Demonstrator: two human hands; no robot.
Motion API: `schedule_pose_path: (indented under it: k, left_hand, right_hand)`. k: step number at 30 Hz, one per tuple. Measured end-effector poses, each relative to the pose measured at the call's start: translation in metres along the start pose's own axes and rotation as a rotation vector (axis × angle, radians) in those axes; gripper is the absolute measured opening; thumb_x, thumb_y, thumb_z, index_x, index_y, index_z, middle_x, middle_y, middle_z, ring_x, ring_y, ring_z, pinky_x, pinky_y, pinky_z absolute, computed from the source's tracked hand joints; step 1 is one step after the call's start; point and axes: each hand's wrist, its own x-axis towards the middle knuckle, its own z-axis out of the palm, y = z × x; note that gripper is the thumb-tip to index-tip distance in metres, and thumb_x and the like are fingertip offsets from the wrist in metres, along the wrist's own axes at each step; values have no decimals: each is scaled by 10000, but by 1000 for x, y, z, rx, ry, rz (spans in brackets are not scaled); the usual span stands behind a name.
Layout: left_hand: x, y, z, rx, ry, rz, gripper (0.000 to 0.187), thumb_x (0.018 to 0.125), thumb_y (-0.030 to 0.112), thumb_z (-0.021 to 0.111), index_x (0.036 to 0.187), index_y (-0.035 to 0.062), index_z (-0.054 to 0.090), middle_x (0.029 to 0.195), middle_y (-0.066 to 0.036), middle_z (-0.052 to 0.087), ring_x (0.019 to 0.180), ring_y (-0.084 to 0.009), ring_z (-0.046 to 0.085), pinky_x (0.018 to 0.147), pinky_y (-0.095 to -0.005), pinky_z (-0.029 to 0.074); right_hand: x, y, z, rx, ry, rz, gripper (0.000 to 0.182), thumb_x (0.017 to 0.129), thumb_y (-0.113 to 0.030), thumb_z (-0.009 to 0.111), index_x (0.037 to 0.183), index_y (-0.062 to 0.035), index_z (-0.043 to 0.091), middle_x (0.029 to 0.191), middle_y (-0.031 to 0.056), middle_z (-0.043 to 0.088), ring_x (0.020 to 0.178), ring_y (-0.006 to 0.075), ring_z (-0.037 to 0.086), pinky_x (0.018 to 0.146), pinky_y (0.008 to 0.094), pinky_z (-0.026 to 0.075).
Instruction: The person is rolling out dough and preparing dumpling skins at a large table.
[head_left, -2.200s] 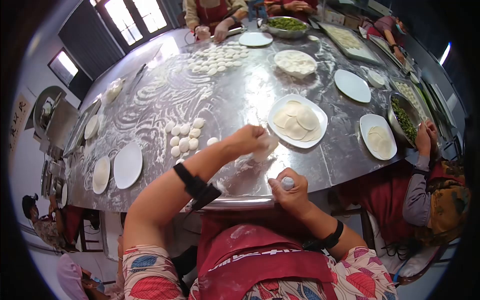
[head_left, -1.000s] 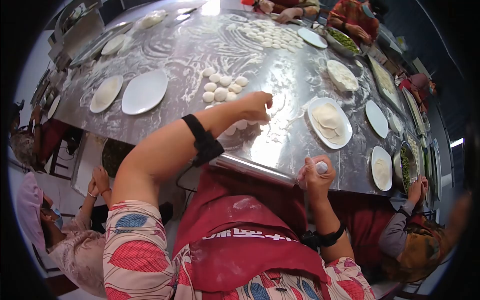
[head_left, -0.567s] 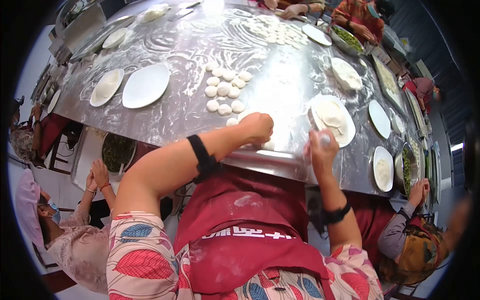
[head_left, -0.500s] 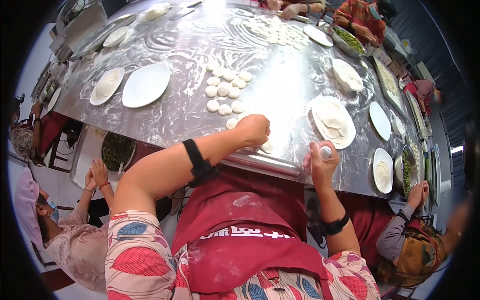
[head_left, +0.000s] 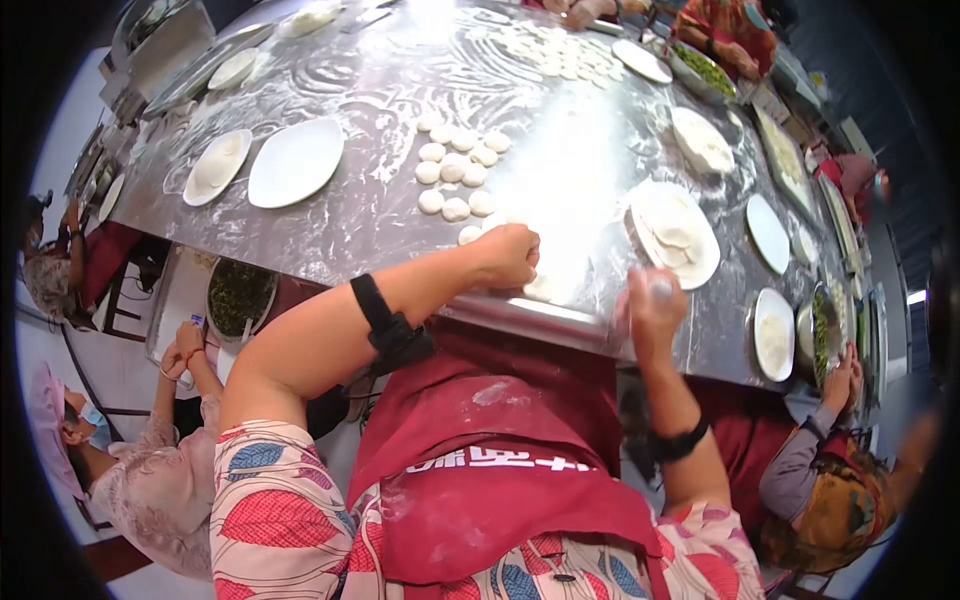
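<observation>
My left hand (head_left: 512,256) is closed at the near edge of the steel table, its fingertips down at a pale piece of dough (head_left: 540,288) that they partly hide. To its right, my right hand (head_left: 655,305) is blurred and closed round a rolling pin (head_left: 661,289), whose whitish end shows at the fist. Beyond my left hand lie several small round dough pieces (head_left: 451,168). Past my right hand, a white plate (head_left: 708,262) holds flat dough rounds (head_left: 675,235).
The floured steel table (head_left: 380,235) carries an empty white plate (head_left: 297,163) and others with dough. Co-workers are seated at left and right, one with a pink cap (head_left: 50,420). Bowls of green filling (head_left: 240,298) stand at both sides. More hands work at the far edge.
My right hand has shifted slightly right and is now blurred. My left hand stays almost in place at the dough. The table and plates sit slightly higher in view and to the right.
</observation>
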Motion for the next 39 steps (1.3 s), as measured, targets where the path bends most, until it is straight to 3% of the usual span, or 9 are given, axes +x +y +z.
schedule_pose_path:
  k: [4, 11, 17, 22, 24, 26, 28, 30, 39]
  left_hand:
    - [16, 6, 3, 92, 34, 17, 141, 736, 129, 616, 812, 16, 648, 736, -140, 654, 740, -258, 636, 688, -365, 495]
    - [8, -2, -9, -13, -26, 21, 137, 705, 73, 634, 828, 14, 642, 787, -136, 656, 758, -242, 634, 680, -349, 488]
    - [25, -2, -2, 122, 25, 79, 154, 746, 135, 622, 858, 32, 648, 824, -141, 664, 789, -265, 631, 695, -370, 480]
    - [7, 2, -9, 187, -46, 143, 159, 790, 165, 616, 858, 25, 650, 801, -134, 662, 801, -263, 643, 709, -373, 486]
    - [6, -5, -8, -106, -120, -30, 163, 783, 156, 614, 854, 13, 645, 784, -140, 658, 790, -255, 644, 711, -370, 488]
    - [1, 3, -8, -223, -201, -129, 163, 771, 123, 586, 854, -3, 647, 787, -167, 657, 786, -268, 646, 724, -374, 491]
    - [8, 7, -8, 18, -111, -4, 171, 777, 128, 577, 868, 7, 657, 801, -175, 660, 799, -284, 645, 733, -383, 491]
    - [18, 4, -4, 197, 9, 73, 198, 792, 160, 572, 897, 27, 673, 825, -188, 664, 817, -315, 639, 744, -394, 486]
    - [3, 3, -2, 25, -33, 36, 165, 749, 112, 593, 856, -2, 646, 820, -204, 651, 798, -324, 632, 715, -394, 475]
  right_hand:
    - [63, 15, 33, -56, -28, -24, 176, 815, -37, 653, 727, -35, 500, 536, 9, 502, 400, 81, 461, 358, 255, 342]
    - [-11, 1, -9, 96, -80, -41, 165, 821, 6, 633, 729, -30, 501, 536, 66, 541, 422, 111, 516, 360, 261, 386]
    - [73, 12, 42, -89, -28, -35, 190, 815, -25, 640, 714, -31, 479, 530, 14, 504, 396, 87, 473, 367, 256, 349]
    - [25, 3, 10, -65, 17, 74, 202, 813, -30, 662, 714, -43, 487, 523, 17, 499, 398, 93, 479, 353, 251, 356]
    - [-12, 1, -5, 66, -23, 43, 178, 809, -24, 664, 733, -38, 503, 540, 21, 509, 395, 97, 477, 351, 257, 371]
    - [8, 28, -7, -259, -10, -248, 174, 804, -23, 665, 741, -35, 503, 536, 22, 509, 391, 95, 469, 356, 251, 372]
    - [37, 12, 16, -34, 37, 4, 169, 798, -13, 660, 741, -30, 501, 521, 18, 505, 384, 88, 453, 366, 244, 362]
    - [70, 14, 39, -35, -5, -31, 186, 801, -22, 659, 719, -24, 493, 508, 23, 500, 381, 87, 456, 354, 261, 324]
    - [-5, -12, 2, 3, 31, 86, 208, 813, -9, 658, 702, -33, 484, 509, 30, 514, 395, 106, 507, 340, 249, 359]
